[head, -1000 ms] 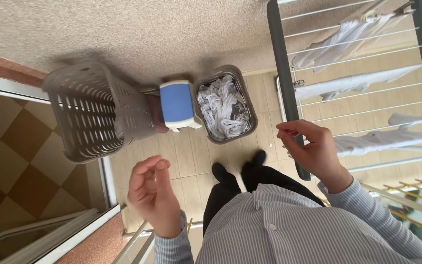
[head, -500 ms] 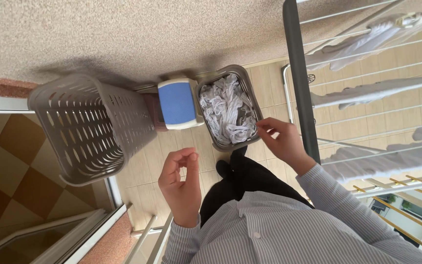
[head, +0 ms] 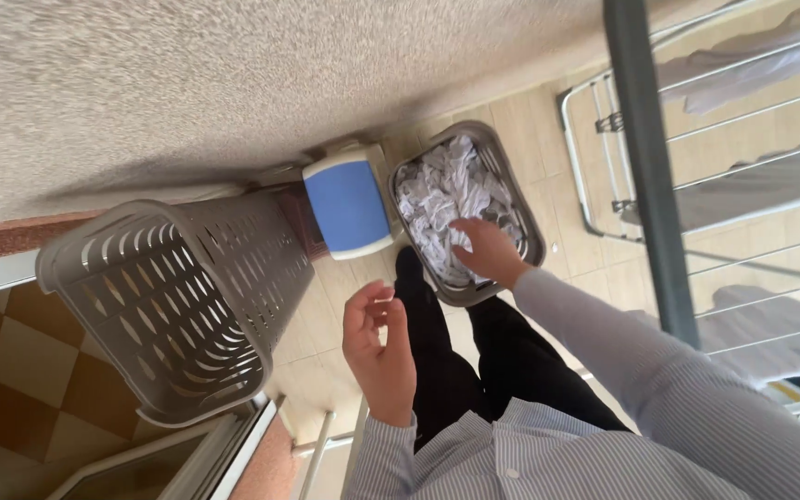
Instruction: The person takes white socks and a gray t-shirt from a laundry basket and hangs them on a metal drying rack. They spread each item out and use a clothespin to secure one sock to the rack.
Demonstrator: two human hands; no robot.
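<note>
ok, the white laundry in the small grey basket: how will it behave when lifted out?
The white laundry looks crumpled and tangled, so it is probably floppy and will drape from the right hand resting on it. Pieces lie intertwined, so lifting one may drag neighbours along. It likely weighs little, though whether it is damp cannot be told. The small grey basket may shift if a piece snags.

I see a grey slotted laundry basket (head: 178, 306), a blue-topped white stool (head: 351, 207), white crumpled laundry (head: 446, 199) in a grey basket (head: 530, 231), a blue-and-white pinstriped sleeve (head: 659, 389), black trousers (head: 474, 370), and a brown-and-cream checkered floor (head: 2, 370).
</note>
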